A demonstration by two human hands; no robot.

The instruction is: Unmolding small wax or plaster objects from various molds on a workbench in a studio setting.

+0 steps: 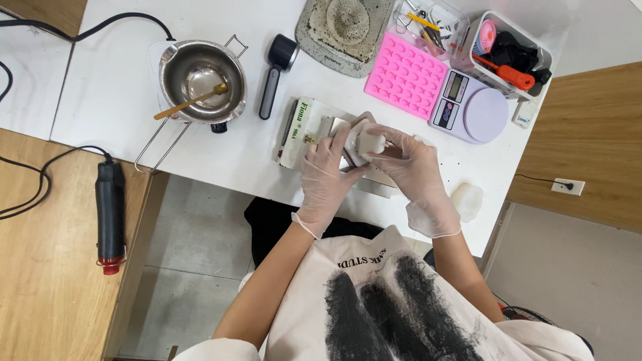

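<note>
While bracing over the white table [120,87], both gloved hands gripping small white block [370,142] just below pink mold [406,75]: left hand [326,175] steadying, right hand [412,167] pinching w/ fingers closed; metal pot [202,80] sitting well left of mold.

White counter [120,87], with a metal pot [202,80] and its wooden stick [190,102], a black scoop [275,70], a pink mold [406,75], a purple scale [469,107], a dirty round tray [344,30], clear boxes of tools [511,57], a white lump [467,200]. Beside it, wooden floor [47,281] with a black heat gun [110,214].
</note>
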